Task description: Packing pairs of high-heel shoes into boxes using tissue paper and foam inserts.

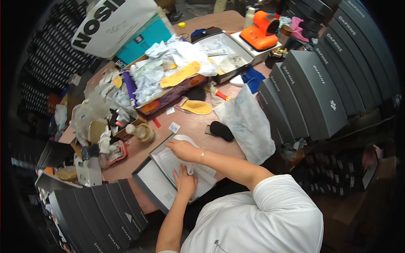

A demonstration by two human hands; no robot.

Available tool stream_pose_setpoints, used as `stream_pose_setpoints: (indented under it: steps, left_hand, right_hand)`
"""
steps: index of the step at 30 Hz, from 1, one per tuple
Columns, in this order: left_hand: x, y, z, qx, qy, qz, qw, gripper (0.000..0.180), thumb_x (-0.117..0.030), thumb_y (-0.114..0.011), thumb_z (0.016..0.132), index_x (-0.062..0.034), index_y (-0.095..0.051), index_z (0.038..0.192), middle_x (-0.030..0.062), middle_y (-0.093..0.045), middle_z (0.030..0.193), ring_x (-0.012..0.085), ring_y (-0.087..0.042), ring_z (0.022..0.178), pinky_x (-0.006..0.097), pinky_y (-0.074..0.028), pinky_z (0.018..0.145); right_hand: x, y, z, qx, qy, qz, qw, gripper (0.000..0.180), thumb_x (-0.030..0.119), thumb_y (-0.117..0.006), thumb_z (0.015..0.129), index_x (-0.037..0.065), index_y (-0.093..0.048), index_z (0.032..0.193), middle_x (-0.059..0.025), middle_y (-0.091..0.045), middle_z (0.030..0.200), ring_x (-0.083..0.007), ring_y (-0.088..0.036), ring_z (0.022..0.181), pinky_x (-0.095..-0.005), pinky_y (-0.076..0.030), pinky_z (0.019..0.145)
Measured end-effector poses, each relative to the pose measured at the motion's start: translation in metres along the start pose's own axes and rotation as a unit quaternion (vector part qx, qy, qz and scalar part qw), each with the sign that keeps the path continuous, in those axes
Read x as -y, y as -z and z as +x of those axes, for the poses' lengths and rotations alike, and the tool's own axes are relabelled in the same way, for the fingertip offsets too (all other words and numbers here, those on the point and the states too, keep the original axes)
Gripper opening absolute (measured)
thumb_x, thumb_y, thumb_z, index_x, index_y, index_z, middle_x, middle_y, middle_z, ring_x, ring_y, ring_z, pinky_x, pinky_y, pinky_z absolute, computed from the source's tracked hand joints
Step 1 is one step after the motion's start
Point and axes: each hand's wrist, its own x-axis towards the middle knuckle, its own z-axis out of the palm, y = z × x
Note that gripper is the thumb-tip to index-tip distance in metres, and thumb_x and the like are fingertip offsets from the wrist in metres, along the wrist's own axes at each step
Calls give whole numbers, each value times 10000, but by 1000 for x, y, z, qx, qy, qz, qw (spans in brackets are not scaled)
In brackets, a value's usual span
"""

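Note:
An open grey shoebox [164, 145] lies before me at the table's near edge, lined with white tissue paper [202, 173]. A lid with a white inside [154, 179] lies along its left side. My right hand [184, 151] reaches over the box's far end, its fingers bent down and closed on the paper's edge. Closer to me, my left hand [185, 182] rests on the paper with its fingers stretched out; a raised fold stands beside its thumb. Whatever lies under the paper is hidden.
Stacked grey shoeboxes stand at right [314, 92] and lower left [99, 211]. Beyond the box are a bottle [145, 133], a black brush-like pad [221, 131], a white sheet [249, 122], yellow insoles [196, 107], a paper-filled carton [168, 98] and an orange device [259, 36].

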Motion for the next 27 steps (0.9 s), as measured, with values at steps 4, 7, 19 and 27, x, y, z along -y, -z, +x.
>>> stream_pose_setpoints:
  steps: [4,7,19,27]
  left_hand:
    - [5,-12,39,71,-1,33,997,371,-370,-621,784,-31,-713,902,157,-614,1024,303,-525,1060,579,-139,1096]
    - [1,-11,42,48,-24,48,997,329,-368,-636,766,-69,-706,887,130,-616,977,275,-542,1005,555,-152,1102]
    - [-12,38,29,-90,31,-318,943,237,-189,-617,831,-23,-620,1001,112,-622,1031,259,-561,1038,458,-376,990]
    - [-67,84,110,141,243,-871,402,657,-525,-483,930,-24,-409,1348,152,-540,1242,240,-513,1170,343,-385,1014]
  right_hand:
    - [5,143,-129,-208,-79,-69,973,532,-50,-570,716,46,-526,1237,-183,-488,1297,-383,-466,1185,-435,-402,988]
    - [-25,202,-257,-200,-247,-202,927,546,-81,-528,698,9,-505,1236,-211,-491,1249,-378,-499,1135,-431,-418,964]
    - [-89,191,-244,-414,-271,24,869,184,117,-545,863,8,-598,1002,-181,-653,895,-323,-646,866,-343,-474,732]
    - [26,278,-79,-260,60,-53,962,237,-22,-543,801,35,-611,1020,-177,-644,904,-351,-633,837,-379,-508,713]
